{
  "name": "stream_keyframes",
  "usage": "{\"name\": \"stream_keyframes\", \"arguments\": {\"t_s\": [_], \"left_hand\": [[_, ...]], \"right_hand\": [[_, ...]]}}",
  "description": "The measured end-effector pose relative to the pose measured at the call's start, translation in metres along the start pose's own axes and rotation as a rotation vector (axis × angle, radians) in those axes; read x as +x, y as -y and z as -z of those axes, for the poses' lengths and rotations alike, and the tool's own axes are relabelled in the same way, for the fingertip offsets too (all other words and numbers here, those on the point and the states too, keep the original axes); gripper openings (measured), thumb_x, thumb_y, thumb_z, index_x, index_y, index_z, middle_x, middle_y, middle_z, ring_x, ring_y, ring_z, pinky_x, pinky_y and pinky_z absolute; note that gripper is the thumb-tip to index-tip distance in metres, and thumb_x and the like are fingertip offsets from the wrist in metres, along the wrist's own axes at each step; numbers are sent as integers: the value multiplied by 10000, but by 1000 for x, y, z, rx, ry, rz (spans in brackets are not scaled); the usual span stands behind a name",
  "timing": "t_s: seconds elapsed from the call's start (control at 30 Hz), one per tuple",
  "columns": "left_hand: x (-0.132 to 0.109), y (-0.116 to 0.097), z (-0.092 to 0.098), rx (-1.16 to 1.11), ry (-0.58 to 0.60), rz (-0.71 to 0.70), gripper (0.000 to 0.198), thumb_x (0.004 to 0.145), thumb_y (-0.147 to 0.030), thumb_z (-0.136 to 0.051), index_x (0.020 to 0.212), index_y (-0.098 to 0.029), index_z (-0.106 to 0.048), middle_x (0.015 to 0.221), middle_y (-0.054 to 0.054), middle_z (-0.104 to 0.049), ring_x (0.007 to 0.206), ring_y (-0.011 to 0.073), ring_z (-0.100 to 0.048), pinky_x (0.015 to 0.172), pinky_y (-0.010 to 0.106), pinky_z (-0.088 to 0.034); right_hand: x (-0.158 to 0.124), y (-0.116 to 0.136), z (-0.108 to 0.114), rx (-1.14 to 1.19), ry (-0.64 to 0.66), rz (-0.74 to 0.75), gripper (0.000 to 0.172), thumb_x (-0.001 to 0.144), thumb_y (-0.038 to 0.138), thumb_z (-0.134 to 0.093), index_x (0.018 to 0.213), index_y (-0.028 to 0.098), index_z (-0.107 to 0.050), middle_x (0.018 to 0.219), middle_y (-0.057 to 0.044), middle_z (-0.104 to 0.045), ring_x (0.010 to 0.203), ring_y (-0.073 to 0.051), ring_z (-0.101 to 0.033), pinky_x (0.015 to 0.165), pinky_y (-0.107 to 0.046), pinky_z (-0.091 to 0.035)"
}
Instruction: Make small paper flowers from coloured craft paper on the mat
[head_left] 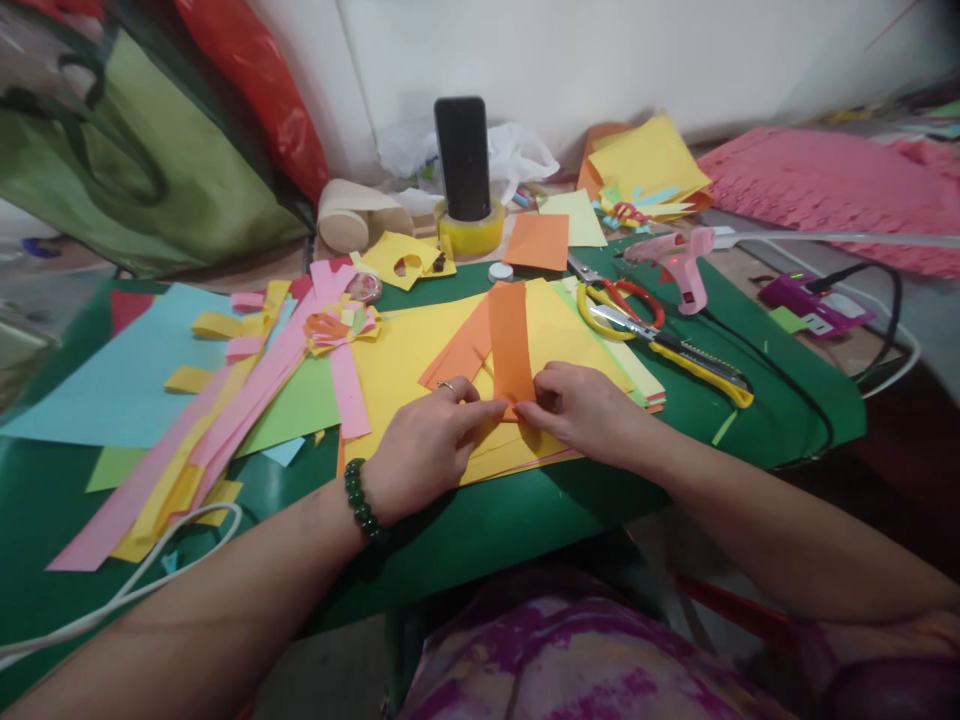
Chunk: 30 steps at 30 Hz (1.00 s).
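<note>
An orange paper strip (510, 340) lies upright on a stack of yellow sheets (409, 355) on the green table cover (787, 395). My left hand (424, 445), with a ring and a dark bead bracelet, pinches the strip's near end from the left. My right hand (581, 410) pinches the same end from the right. Both hands have their fingers closed on the paper. More orange paper (457, 350) fans out beneath the strip.
Yellow-handled scissors (619, 305), a yellow utility knife (694, 365) and a pink glue gun (675, 260) lie to the right. Pink and yellow strips (225, 420) and a paper flower (341, 325) lie left. A phone (462, 158) stands in a tape roll (471, 235) behind.
</note>
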<state>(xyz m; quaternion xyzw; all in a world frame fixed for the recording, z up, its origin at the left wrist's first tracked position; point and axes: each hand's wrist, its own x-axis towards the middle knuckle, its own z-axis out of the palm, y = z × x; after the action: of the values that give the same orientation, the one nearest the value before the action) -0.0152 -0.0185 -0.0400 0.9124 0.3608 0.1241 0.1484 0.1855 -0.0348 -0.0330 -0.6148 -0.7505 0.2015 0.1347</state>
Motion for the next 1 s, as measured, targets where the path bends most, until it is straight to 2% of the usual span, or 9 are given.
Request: {"name": "stream_keyframes", "arguments": {"t_s": [0.1, 0.2, 0.3, 0.37, 0.53, 0.7, 0.83, 1.0], "left_hand": [[1, -1, 0, -23, -31, 21, 316, 877, -160, -501, 1145, -237, -650, 955, 54, -639, 705, 160, -611, 624, 279, -492], [5, -2, -1, -231, -108, 148, 365, 837, -206, -573, 1200, -159, -577, 912, 50, -653, 615, 123, -578, 597, 259, -501], [8, -2, -1, -366, -126, 245, 413, 802, -223, -623, 1196, -125, -549, 842, 26, -661, 567, 105, -559, 577, 245, -503], [8, -3, -1, -279, -133, 206, 370, 800, -175, -604, 1169, -149, -579, 852, 26, -662, 613, 118, -579, 617, 260, -508], [2, -5, 2, 18, -86, -29, 254, 855, -135, -530, 1009, -248, -699, 980, 41, -659, 820, 162, -622, 644, 253, -488], [3, -5, 5, 206, 33, -168, 236, 911, -160, -489, 972, -218, -710, 995, 52, -680, 869, 202, -576, 661, 279, -497], [6, -6, 5, 253, 82, -240, 254, 931, -137, -441, 939, -143, -695, 958, 91, -686, 829, 204, -561, 741, 323, -521], [5, -7, 6, 175, 73, -202, 267, 905, -105, -450, 1005, -164, -690, 976, 80, -700, 856, 207, -565, 700, 303, -522]], "right_hand": [[-1, 1, -1, -6, 7, -10, 327, 845, 285, -587, 587, 198, -406, 652, 12, -477, 563, -109, -425, 548, -250, -308], [-2, -1, -3, 1, -12, -5, 332, 855, 293, -572, 593, 205, -388, 660, 14, -471, 565, -113, -427, 553, -255, -314], [-3, -3, -5, 12, -32, 9, 336, 851, 302, -570, 591, 211, -378, 652, 16, -466, 557, -116, -430, 548, -257, -322], [-3, -4, -6, 23, -37, 28, 320, 836, 294, -581, 594, 210, -390, 645, 17, -473, 555, -116, -440, 543, -253, -329], [-3, -4, -5, 16, -47, 46, 320, 835, 301, -571, 582, 210, -398, 631, 16, -475, 545, -115, -440, 523, -247, -323], [-1, -2, -4, -5, -29, 24, 311, 839, 310, -569, 593, 208, -408, 648, 11, -491, 569, -121, -448, 543, -254, -326], [0, -2, -2, 10, -19, -10, 325, 829, 320, -587, 578, 206, -416, 630, 12, -500, 573, -124, -453, 544, -257, -319], [2, -6, 1, 94, -38, -42, 265, 802, 333, -625, 616, 194, -499, 635, 7, -543, 581, -129, -479, 547, -256, -336]]}}
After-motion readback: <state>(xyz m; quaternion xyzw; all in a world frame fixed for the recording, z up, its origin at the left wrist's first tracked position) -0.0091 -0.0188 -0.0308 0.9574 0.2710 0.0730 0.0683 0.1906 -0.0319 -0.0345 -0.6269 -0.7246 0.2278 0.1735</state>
